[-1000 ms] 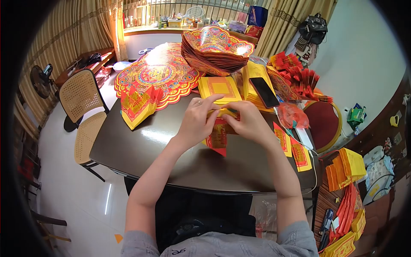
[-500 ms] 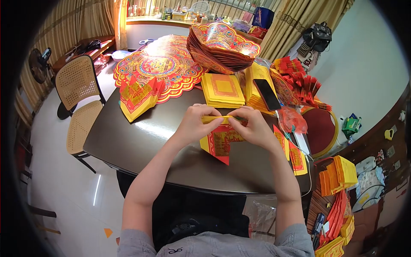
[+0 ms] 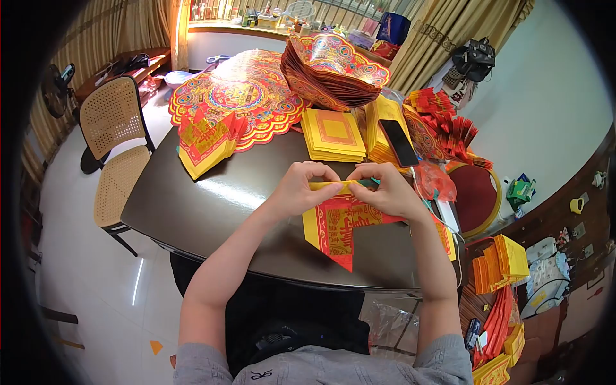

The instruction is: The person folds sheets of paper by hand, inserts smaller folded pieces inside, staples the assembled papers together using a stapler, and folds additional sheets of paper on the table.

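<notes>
Between my two hands is a red and yellow sheet of joss paper [image 3: 337,231] with gold printing, held along its folded yellow top edge above the dark table. My left hand [image 3: 303,189] pinches that edge with thumb and fingers. Close beside it, my right hand [image 3: 388,191] pinches the same edge, thumb near the left thumb. The sheet's printed part hangs down to a red point, and another part spreads toward my right forearm. A bit of green shows by my right fingers. Folded pointed papers [image 3: 206,144] lie in a pile on the table's left.
Behind my hands sit a stack of yellow paper [image 3: 332,135] and a black phone [image 3: 398,142] on another stack. Round patterned sheets [image 3: 237,96] and a nested pile of them [image 3: 330,80] cover the far side. A cane chair [image 3: 115,128] stands left; more paper bundles [image 3: 497,266] lie right.
The held paper has opened out, showing more of its printed face and hanging lower. Both hands have come slightly lower, with a small gap between their fingers.
</notes>
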{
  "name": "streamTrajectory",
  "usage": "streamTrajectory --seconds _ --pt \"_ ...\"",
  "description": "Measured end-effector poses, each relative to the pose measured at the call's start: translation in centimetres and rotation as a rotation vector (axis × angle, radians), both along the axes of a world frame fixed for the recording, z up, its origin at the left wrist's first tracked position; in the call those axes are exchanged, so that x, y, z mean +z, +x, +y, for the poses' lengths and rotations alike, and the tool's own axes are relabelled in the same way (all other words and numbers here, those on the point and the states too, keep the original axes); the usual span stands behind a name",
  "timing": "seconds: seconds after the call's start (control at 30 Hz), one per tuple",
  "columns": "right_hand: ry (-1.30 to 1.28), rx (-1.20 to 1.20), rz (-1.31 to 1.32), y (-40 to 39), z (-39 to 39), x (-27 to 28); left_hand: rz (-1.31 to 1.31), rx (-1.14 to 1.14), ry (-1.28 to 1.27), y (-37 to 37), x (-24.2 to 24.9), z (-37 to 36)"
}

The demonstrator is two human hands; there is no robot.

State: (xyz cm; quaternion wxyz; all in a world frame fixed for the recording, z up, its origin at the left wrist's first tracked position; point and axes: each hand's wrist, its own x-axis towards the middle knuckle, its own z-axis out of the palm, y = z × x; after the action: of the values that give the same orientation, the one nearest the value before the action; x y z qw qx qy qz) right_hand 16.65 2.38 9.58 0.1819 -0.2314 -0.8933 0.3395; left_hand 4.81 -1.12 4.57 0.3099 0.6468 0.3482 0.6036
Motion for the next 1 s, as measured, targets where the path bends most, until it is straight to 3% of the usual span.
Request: streamTrajectory --seconds 0.4,0.57,0.73,0.87,0.97,1.0 --pt "-0.110 0.057 0.021 0.5 0.8 -0.6 0.064 0.018 0.129 0.6 -1.1 0.7" --pt "-0.153 0.046 0.034 0.5 0.7 -0.9 0.046 -0.007 0.084 0.9 -1.3 0.7" --pt "-0.162 -0.010 -0.124 0.4 1.0 -0.8 0.042 -0.014 0.024 0.8 -1.2 0.6" --pt "-0.304 -0.080 -0.184 0.1 1.5 -0.7 0.024 -0.004 -0.128 0.4 -1.3 1.0" --pt "-0.254 -0.069 -0.148 0.6 2.9 -0.5 -0.083 0.025 -0.159 -0.3 -1.7 1.8" --pt "-0.400 -0.141 0.071 0.6 3.2 -0.5 -0.145 0.039 -0.175 -0.5 -1.8 2.0"
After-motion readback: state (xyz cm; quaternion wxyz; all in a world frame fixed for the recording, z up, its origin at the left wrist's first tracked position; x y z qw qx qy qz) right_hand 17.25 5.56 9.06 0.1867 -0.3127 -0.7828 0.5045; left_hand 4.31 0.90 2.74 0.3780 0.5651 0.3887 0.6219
